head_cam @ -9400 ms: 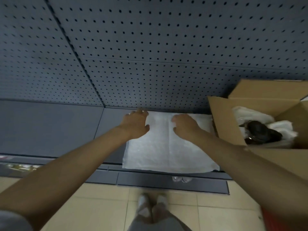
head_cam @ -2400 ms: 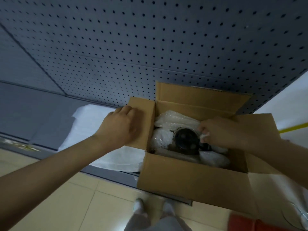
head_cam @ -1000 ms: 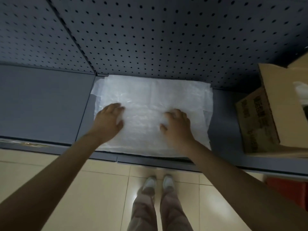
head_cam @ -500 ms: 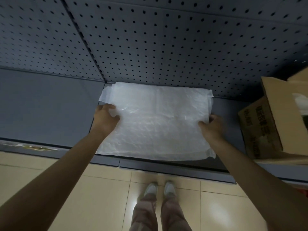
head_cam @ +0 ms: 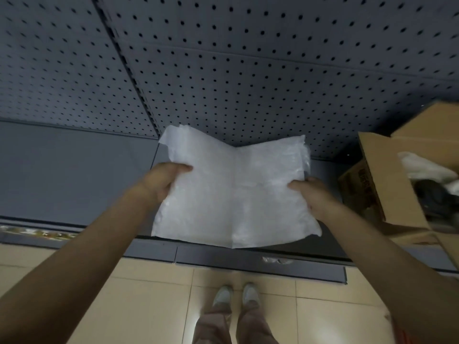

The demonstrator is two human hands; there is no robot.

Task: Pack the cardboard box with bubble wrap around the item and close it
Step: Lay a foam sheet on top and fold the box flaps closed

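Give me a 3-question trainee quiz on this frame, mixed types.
1. True or false: both hands, left hand and right hand, grip the bubble wrap.
2. The open box stands on which side of the wrap? A) left B) right C) behind
3. Fill in: behind the shelf stands a grey ____ full of holes.

Key: 1 true; 2 B; 3 pegboard
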